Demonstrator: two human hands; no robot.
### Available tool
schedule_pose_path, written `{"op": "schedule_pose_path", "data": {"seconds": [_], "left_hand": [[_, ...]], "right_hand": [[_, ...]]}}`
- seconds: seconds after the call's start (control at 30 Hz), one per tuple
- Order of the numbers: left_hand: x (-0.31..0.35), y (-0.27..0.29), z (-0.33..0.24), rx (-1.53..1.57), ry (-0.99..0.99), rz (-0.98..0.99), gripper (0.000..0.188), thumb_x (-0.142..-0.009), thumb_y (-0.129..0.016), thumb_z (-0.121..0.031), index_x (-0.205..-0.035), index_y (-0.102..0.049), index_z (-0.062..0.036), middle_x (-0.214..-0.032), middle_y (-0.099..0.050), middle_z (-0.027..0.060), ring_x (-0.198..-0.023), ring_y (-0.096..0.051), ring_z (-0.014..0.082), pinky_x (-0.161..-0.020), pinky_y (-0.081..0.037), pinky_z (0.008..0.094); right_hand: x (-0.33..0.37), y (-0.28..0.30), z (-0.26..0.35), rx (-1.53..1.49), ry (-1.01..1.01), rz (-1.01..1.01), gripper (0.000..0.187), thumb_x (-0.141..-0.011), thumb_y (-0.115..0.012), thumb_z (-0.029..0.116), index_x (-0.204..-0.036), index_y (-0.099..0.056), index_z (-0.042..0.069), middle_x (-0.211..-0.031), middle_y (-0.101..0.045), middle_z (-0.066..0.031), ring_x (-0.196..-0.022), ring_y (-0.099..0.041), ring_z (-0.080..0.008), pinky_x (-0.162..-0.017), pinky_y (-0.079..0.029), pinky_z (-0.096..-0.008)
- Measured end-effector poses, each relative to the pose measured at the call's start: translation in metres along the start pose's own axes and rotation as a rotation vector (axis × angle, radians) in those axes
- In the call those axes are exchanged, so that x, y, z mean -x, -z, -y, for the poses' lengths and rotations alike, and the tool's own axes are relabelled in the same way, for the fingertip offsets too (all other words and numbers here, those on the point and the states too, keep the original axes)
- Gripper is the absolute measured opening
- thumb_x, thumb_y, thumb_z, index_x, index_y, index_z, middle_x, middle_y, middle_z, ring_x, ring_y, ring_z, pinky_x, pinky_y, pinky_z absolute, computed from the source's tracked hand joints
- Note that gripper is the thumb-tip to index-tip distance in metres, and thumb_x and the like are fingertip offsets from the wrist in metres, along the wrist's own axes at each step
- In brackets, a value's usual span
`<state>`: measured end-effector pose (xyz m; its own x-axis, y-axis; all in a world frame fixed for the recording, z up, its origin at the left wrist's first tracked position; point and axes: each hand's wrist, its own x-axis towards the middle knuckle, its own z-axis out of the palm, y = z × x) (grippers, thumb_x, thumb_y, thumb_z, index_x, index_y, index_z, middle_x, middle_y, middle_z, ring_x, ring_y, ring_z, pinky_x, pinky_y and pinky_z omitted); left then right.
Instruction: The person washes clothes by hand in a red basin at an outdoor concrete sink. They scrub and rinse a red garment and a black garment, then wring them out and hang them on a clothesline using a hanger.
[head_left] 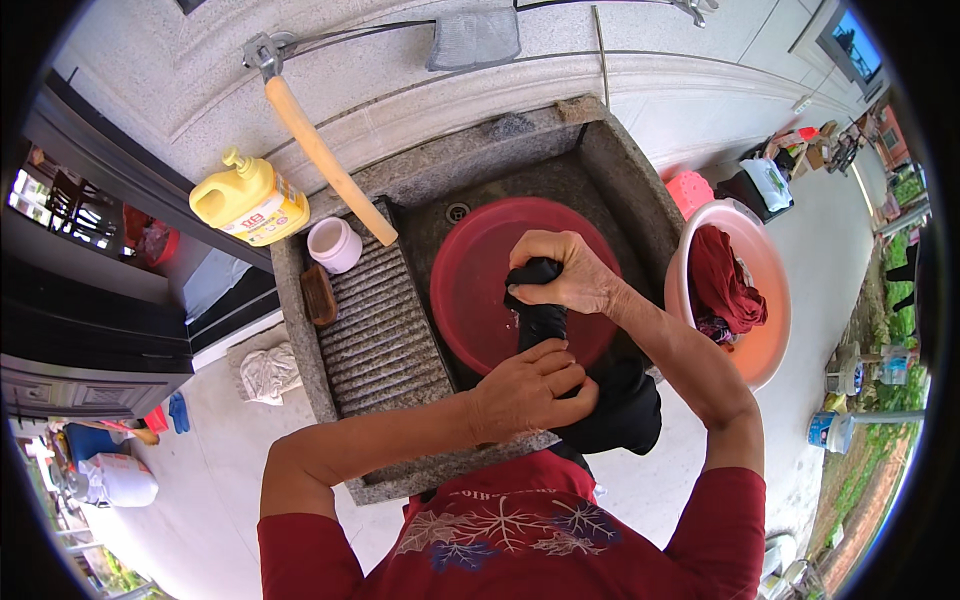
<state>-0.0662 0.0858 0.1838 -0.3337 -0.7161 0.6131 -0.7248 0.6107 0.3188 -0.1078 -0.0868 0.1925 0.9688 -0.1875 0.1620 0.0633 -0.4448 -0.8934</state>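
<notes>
A wet black cloth garment (612, 412) is stretched and twisted between my two hands, above a red plastic basin (465, 285). The basin sits inside a grey stone sink (640, 190) and holds water. My right hand (565, 275) is closed round the upper end of the cloth, over the basin. Lower down, nearer my body, my left hand (530, 392) grips the same cloth with curled fingers. The loose part of the garment bulges out below my left hand, over the sink's near edge. A few drops show beside the twisted part.
Left of the basin lies a ribbed stone washboard (385, 325), with a brush (320, 295) and a pink cup (335, 245) along it. A yellow pump jug (250, 200) stands at the back left, beneath a tap with a tan hose (325, 150). On the right, a pink tub (770, 300) holds dark red clothes (728, 280).
</notes>
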Motion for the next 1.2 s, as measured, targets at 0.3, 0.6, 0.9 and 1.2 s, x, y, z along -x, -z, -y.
{"op": "schedule_pose_path", "data": {"seconds": [0.3, 0.6, 0.9, 1.2], "left_hand": [[0.01, -0.041, 0.027, -0.177, 0.068, 0.091, 0.023, -0.068, -0.061, -0.015, -0.087, -0.051, -0.0077, -0.077, -0.054, 0.0053, -0.077, -0.055, 0.0193, -0.081, -0.044, 0.0309], [0.024, -0.086, 0.049, -0.39, 0.157, 0.314, 0.026, -0.073, -0.061, -0.018, -0.096, -0.054, -0.0086, -0.093, -0.057, 0.0075, -0.091, -0.057, 0.0211, -0.087, -0.04, 0.0334], [0.038, -0.043, 0.046, 0.198, 0.423, 0.082, 0.046, -0.066, -0.072, -0.005, -0.107, -0.05, -0.005, -0.095, -0.058, 0.0073, -0.094, -0.058, 0.0233, -0.084, -0.046, 0.033], [0.028, 0.01, 0.055, 1.71, 1.205, -1.256, 0.032, -0.076, -0.072, -0.028, -0.095, -0.056, -0.0073, -0.082, -0.059, 0.0048, -0.079, -0.059, 0.0206, -0.078, -0.05, 0.037]], "right_hand": [[-0.007, -0.019, -0.026, 0.29, 0.006, -0.089, 0.018, -0.06, -0.069, 0.003, -0.075, -0.06, 0.005, -0.079, -0.059, -0.006, -0.074, -0.062, -0.0251, -0.065, -0.05, -0.0342], [-0.003, -0.045, -0.063, 0.451, -0.104, -0.283, 0.018, -0.061, -0.071, 0.007, -0.076, -0.062, 0.009, -0.08, -0.059, -0.004, -0.075, -0.061, -0.0258, -0.066, -0.05, -0.0375], [0.03, -0.035, -0.089, 0.024, -0.537, -0.257, 0.016, -0.074, -0.069, 0.017, -0.087, -0.066, 0.009, -0.085, -0.064, -0.0026, -0.079, -0.063, -0.0182, -0.068, -0.05, -0.034], [0.08, -0.004, 0.003, -0.559, -0.314, -0.25, 0.062, -0.072, -0.075, 0.023, -0.126, -0.047, 0.009, -0.112, -0.054, -0.0057, -0.105, -0.051, -0.0167, -0.094, -0.039, -0.0302]]}}
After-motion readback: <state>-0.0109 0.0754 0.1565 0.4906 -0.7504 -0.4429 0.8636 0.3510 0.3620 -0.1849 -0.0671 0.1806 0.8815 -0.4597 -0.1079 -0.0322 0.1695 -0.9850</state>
